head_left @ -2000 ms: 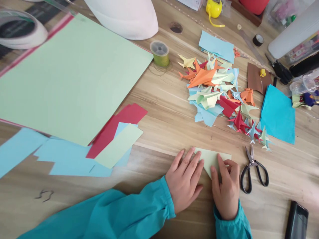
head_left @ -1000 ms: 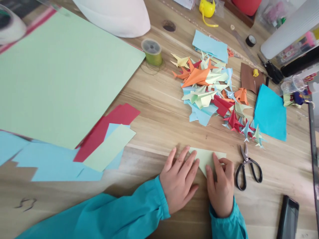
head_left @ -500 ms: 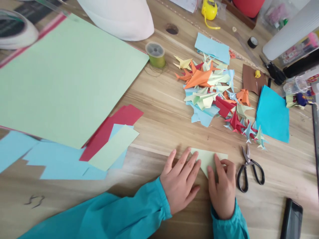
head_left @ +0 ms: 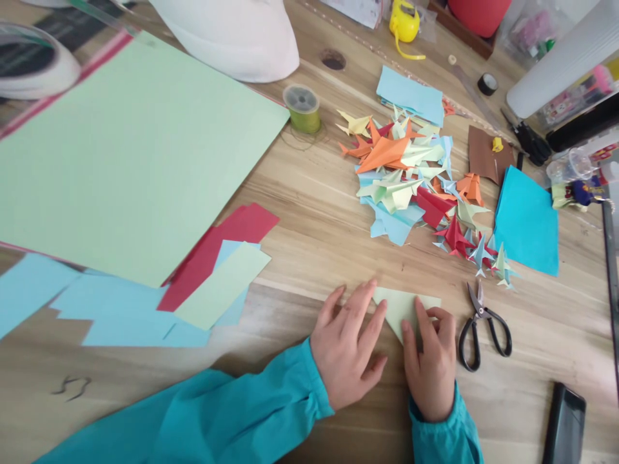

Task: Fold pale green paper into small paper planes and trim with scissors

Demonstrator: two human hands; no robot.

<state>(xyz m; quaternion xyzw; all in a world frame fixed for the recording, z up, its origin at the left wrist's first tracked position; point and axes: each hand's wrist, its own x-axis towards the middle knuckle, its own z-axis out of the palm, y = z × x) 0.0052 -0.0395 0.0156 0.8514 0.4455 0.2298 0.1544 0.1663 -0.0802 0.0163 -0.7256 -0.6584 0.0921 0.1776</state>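
A pale green piece of paper [head_left: 402,307], folded to a triangle, lies on the wooden table under my hands. My left hand [head_left: 349,345] has its fingers spread, with fingertips at the paper's left corner. On the paper's right part rests my right hand [head_left: 430,357], its index finger and thumb pressing down on it and the other fingers bent; its far lower part is covered by this hand. Black-handled scissors [head_left: 480,322] lie just right of my right hand, blades slightly apart. Beyond the hands is a heap of folded paper figures [head_left: 391,151] in orange, green, blue and red.
Large green sheets [head_left: 140,154] lie at left, with red strips [head_left: 217,258] and blue strips [head_left: 111,303] by their edge. A thread spool [head_left: 302,108] stands behind. Turquoise paper [head_left: 527,222] and a phone [head_left: 565,422] lie at right; a yellow tape measure [head_left: 405,22] is at the back.
My left hand's fingers have lifted and bent slightly at the paper's left corner. My right hand stays pressed on the paper. The view has shifted a little.
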